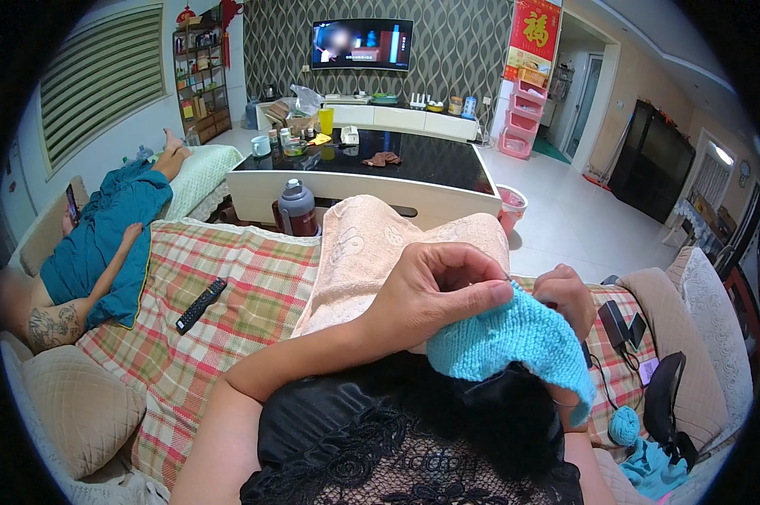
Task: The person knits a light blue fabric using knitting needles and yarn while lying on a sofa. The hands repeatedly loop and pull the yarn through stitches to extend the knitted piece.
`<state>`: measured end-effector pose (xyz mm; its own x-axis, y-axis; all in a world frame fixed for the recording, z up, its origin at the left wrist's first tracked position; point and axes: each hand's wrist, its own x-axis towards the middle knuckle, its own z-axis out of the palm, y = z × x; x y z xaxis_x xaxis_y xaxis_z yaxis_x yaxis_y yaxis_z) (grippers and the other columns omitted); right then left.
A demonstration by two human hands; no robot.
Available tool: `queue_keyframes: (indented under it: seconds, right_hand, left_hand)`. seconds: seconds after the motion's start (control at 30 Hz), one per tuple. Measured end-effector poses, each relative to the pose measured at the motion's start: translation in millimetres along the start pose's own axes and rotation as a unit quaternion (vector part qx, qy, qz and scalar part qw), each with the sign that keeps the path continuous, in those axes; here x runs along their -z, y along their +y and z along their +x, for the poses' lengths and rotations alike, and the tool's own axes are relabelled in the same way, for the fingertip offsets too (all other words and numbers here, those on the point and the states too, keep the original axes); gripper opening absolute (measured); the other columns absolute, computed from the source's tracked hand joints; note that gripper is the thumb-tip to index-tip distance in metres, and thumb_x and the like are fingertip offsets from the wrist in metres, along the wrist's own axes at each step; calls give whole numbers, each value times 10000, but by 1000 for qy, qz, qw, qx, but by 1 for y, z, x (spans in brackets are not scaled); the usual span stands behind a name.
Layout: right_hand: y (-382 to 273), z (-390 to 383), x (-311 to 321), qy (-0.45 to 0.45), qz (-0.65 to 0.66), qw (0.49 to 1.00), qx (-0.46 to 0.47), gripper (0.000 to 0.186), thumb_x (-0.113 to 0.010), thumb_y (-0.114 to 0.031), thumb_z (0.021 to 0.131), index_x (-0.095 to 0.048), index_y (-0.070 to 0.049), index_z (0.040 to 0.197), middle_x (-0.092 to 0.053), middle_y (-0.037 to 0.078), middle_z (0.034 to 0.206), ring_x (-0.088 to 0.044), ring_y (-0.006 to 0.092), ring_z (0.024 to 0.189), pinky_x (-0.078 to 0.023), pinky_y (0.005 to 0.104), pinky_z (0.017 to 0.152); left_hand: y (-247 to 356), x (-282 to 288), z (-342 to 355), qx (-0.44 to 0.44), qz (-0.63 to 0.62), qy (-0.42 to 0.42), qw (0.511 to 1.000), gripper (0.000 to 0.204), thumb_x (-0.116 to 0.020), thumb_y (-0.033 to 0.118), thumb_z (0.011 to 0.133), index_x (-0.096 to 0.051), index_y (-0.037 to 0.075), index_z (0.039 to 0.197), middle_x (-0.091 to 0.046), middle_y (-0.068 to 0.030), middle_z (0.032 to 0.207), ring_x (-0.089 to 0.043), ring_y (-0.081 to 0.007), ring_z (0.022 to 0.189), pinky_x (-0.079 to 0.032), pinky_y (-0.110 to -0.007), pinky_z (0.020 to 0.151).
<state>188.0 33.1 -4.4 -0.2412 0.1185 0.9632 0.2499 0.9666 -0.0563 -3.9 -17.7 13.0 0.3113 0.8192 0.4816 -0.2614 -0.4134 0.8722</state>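
A piece of turquoise knitting (pixel 489 341) hangs in front of my chest, its lower corner drooping to the right. My left hand (pixel 434 290) is closed, thumb and forefinger pinching the knitting's upper edge, where a small bit of a thin needle shows at the fingertips. On the far right edge of the piece, my right hand (pixel 565 295) is curled closed around it, its fingertips partly hidden. A turquoise yarn ball (pixel 624 426) lies on the sofa to my right, beside more turquoise knitted fabric (pixel 651 468).
A peach towel (pixel 367 244) covers my legs. On the plaid sofa cover lies a black remote control (pixel 201 305). Another person (pixel 102 236) reclines at the left, holding a phone. Ahead stand a grey thermos (pixel 296 206) and a black-topped coffee table (pixel 430 164). A black pouch (pixel 666 400) lies right.
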Motion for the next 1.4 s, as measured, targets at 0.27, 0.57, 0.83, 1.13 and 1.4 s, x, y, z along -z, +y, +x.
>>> queue_keyframes:
  seconds: [0.27, 0.57, 0.83, 1.13, 1.4]
  right_hand:
    - [-10, 6, 1, 19, -102, 990, 92, 233, -743, -211, 633, -566, -97, 732, -551, 18, 658, -509, 152, 576, -368, 283, 493]
    - [-13, 4, 3, 18, -93, 992, 87, 265, -768, -199, 602, -581, -110, 767, -568, 8, 699, -540, 156, 607, -415, 278, 520]
    - [-11, 5, 5, -4, -96, 990, 104, 233, -756, -190, 571, -577, -120, 702, -545, -3, 695, -505, 138, 582, -370, 271, 505]
    - [-20, 11, 11, -17, -149, 985, 86, 285, -779, -286, 567, -641, -158, 780, -506, -21, 689, -445, 123, 609, -340, 260, 514]
    - [-19, 9, 14, -4, -173, 983, 67, 328, -785, -355, 597, -681, -184, 857, -504, -38, 691, -438, 122, 633, -357, 266, 548]
  left_hand:
    - [2, -2, 3, 43, 6, 44, 998, 152, -676, 174, 830, -627, 41, 885, -625, -23, 844, -574, -63, 773, -481, -213, 724]
    - [1, -2, 3, 73, -23, 43, 996, 231, -655, 185, 846, -664, 13, 1000, -659, -66, 905, -604, -89, 822, -489, -216, 747]
    - [2, 2, 2, 69, -11, 27, 997, 183, -654, 156, 839, -678, 15, 952, -667, -68, 885, -612, -93, 801, -497, -229, 746]
    - [2, -2, 0, 60, -10, 3, 998, 172, -668, 153, 830, -692, 31, 949, -668, -66, 880, -610, -95, 803, -492, -228, 739]
    - [-2, 1, 1, 21, 15, 6, 1000, 220, -640, 176, 859, -674, 22, 1012, -653, -80, 968, -606, -118, 887, -488, -236, 789]
